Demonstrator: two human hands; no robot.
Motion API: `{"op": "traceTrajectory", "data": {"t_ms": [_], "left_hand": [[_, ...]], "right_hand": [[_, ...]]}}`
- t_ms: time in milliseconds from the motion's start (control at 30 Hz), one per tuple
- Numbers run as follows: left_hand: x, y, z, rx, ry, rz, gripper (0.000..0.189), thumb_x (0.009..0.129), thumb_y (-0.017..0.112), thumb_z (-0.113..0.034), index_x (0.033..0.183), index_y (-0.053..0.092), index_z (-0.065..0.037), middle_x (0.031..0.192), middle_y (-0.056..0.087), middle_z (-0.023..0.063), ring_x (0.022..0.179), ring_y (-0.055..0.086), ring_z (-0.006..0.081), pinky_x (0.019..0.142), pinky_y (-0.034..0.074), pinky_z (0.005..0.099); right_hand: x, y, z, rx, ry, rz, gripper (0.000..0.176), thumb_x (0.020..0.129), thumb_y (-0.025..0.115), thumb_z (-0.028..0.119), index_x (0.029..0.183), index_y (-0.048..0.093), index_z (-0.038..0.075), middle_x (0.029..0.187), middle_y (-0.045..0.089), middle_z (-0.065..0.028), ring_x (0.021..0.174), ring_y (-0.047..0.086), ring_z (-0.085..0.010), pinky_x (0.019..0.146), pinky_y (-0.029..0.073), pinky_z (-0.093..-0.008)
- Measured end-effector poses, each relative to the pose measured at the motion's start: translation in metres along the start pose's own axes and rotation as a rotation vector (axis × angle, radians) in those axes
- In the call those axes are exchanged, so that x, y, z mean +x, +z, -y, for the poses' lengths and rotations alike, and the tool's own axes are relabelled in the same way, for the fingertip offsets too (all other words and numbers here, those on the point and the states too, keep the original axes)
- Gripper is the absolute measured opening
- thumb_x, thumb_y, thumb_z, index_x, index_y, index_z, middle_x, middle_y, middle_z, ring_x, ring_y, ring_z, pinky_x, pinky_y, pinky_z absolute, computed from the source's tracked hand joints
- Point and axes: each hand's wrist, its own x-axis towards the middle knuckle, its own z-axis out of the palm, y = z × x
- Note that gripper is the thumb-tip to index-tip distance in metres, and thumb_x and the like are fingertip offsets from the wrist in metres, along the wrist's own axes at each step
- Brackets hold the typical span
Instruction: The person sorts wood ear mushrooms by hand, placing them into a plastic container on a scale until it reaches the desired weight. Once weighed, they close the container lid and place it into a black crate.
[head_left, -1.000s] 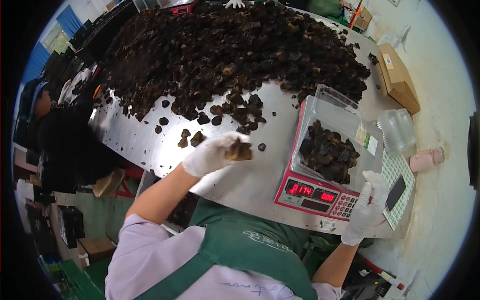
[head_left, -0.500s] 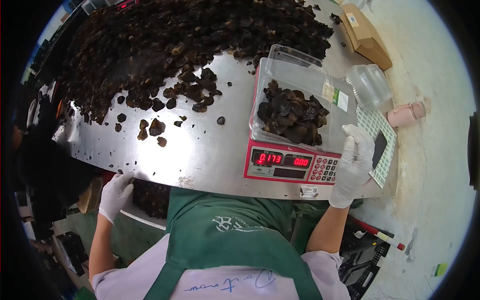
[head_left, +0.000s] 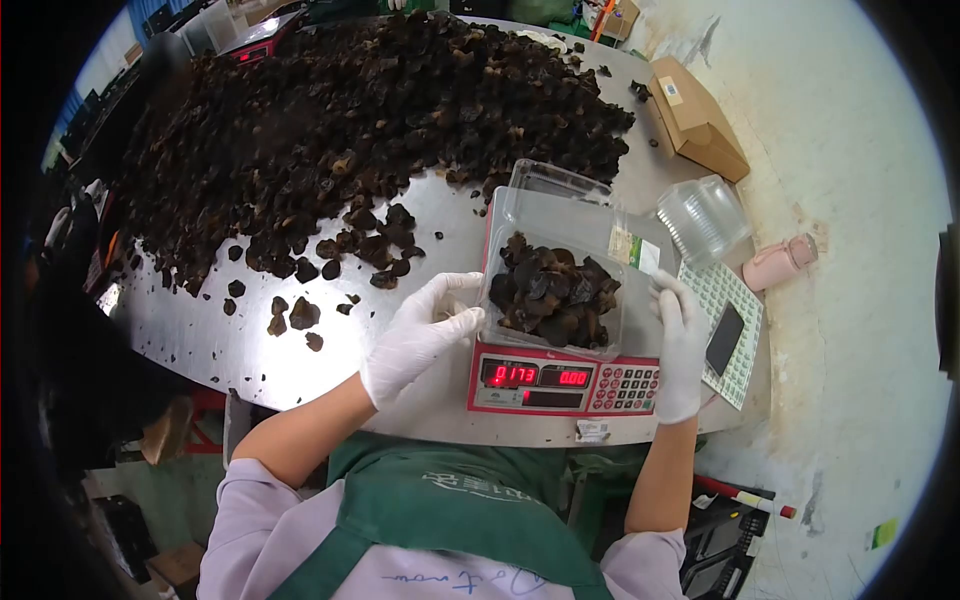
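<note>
A clear plastic box (head_left: 612, 315) holding dark dried fungus (head_left: 552, 290) rests on a red and silver scale (head_left: 483, 396), whose display reads 0.173 and 0.00. Its clear lid stands open at the back. My gloved left hand (head_left: 418, 335) is at the box's left side, thumb and fingers apart, with fingertips at the edge. On the right, my gloved right hand (head_left: 680, 345) is beside the box near the labelled lid part, fingers bent; whether they grip anything is unclear.
A large heap of dark fungus (head_left: 330, 130) covers the back of the metal table (head_left: 400, 420), with loose pieces in front. To the right are clear lids (head_left: 703, 220), a cardboard box (head_left: 697, 120), a pink bottle (head_left: 780, 262) and a phone (head_left: 725, 340) on a patterned mat (head_left: 745, 385).
My left hand has come up from below the table's front edge to the box's left side. My right hand has moved slightly up toward the box's right side. The view has shifted.
</note>
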Motion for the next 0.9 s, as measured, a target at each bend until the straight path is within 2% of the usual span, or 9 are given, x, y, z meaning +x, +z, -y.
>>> {"op": "traceTrajectory", "data": {"t_ms": [167, 267, 333, 367, 433, 500, 600, 667, 900], "left_hand": [[0.01, 0.01, 0.007, -0.15, -0.12, -0.022, 0.049, 0.097, 0.064, -0.019, 0.141, 0.047, -0.004, 0.09, 0.064, 0.0035, 0.078, 0.06, 0.0102, 0.074, 0.049, 0.0253], [0.011, 0.013, 0.011, -0.171, -0.079, -0.041, 0.048, 0.098, 0.063, -0.018, 0.139, 0.046, -0.002, 0.091, 0.064, 0.0047, 0.079, 0.062, 0.0115, 0.072, 0.05, 0.0241], [0.01, 0.014, 0.011, -0.221, -0.086, -0.024, 0.045, 0.101, 0.058, -0.024, 0.139, 0.046, -0.001, 0.092, 0.064, 0.0059, 0.08, 0.063, 0.0124, 0.072, 0.051, 0.0243], [0.009, 0.013, 0.008, -0.257, -0.113, -0.018, 0.045, 0.103, 0.056, -0.027, 0.139, 0.046, -0.001, 0.093, 0.064, 0.0062, 0.08, 0.063, 0.0125, 0.072, 0.051, 0.0243], [0.004, 0.009, -0.008, -0.355, -0.245, 0.014, 0.049, 0.103, 0.054, -0.032, 0.138, 0.045, 0.0, 0.093, 0.063, 0.0055, 0.08, 0.063, 0.0122, 0.071, 0.051, 0.0244], [0.003, 0.011, -0.012, -0.337, -0.237, 0.028, 0.053, 0.101, 0.058, -0.033, 0.138, 0.043, 0.001, 0.093, 0.061, 0.0046, 0.08, 0.061, 0.0116, 0.071, 0.052, 0.0242], [0.011, 0.018, 0.012, -0.366, -0.164, 0.004, 0.042, 0.094, 0.059, -0.009, 0.131, 0.043, 0.002, 0.089, 0.059, 0.0033, 0.076, 0.059, 0.0106, 0.068, 0.051, 0.0251], [0.012, 0.021, 0.014, -0.365, -0.172, -0.009, 0.04, 0.092, 0.059, -0.004, 0.128, 0.045, 0.002, 0.087, 0.059, 0.0032, 0.075, 0.059, 0.0106, 0.067, 0.051, 0.0256], [0.009, 0.025, 0.034, -0.403, -0.073, 0.016, 0.024, 0.089, 0.06, 0.003, 0.108, 0.046, -0.001, 0.078, 0.056, 0.0022, 0.068, 0.058, 0.011, 0.063, 0.049, 0.0249]], "right_hand": [[0.08, 0.017, -0.043, 0.723, 0.547, 0.253, 0.041, 0.104, 0.048, 0.025, 0.132, 0.056, -0.004, 0.129, 0.06, -0.0152, 0.11, 0.062, -0.0226, 0.096, 0.05, -0.0357], [0.114, 0.013, -0.055, 0.978, 0.642, 0.517, 0.044, 0.104, 0.049, 0.029, 0.135, 0.053, -0.002, 0.126, 0.062, -0.0139, 0.108, 0.063, -0.0213, 0.095, 0.051, -0.0358], [0.113, 0.003, -0.053, -0.048, -0.163, 0.51, 0.048, 0.105, 0.047, 0.036, 0.135, 0.053, -0.001, 0.122, 0.065, -0.0117, 0.105, 0.062, -0.0201, 0.093, 0.051, -0.0351], [0.093, 0.0, -0.032, 0.712, 0.287, 0.371, 0.046, 0.106, 0.045, 0.034, 0.134, 0.056, -0.001, 0.117, 0.066, -0.0088, 0.104, 0.062, -0.0176, 0.091, 0.05, -0.0322], [0.045, -0.006, 0.03, 0.097, 0.051, 0.381, 0.038, 0.104, 0.047, 0.021, 0.133, 0.057, -0.001, 0.116, 0.066, -0.0084, 0.113, 0.059, -0.0205, 0.102, 0.044, -0.035], [0.009, -0.013, 0.015, -0.319, -0.227, 0.393, 0.036, 0.102, 0.052, 0.015, 0.133, 0.055, -0.002, 0.118, 0.065, -0.0088, 0.117, 0.058, -0.0237, 0.106, 0.042, -0.0372], [-0.038, -0.004, -0.013, -0.284, -0.141, 0.19, 0.026, 0.102, 0.05, 0.016, 0.123, 0.059, 0.002, 0.116, 0.064, -0.0117, 0.105, 0.061, -0.0177, 0.094, 0.048, -0.0319], [-0.044, -0.015, -0.021, 0.276, 0.545, 0.427, 0.011, 0.101, 0.055, 0.015, 0.105, 0.057, 0.005, 0.096, 0.064, -0.0067, 0.083, 0.063, -0.0147, 0.08, 0.053, -0.0299], [-0.059, 0.004, -0.013, 0.378, 0.403, 0.272, 0.006, 0.101, 0.053, 0.012, 0.095, 0.053, 0.01, 0.085, 0.057, -0.0032, 0.073, 0.056, -0.0112, 0.072, 0.05, -0.0281]]}}
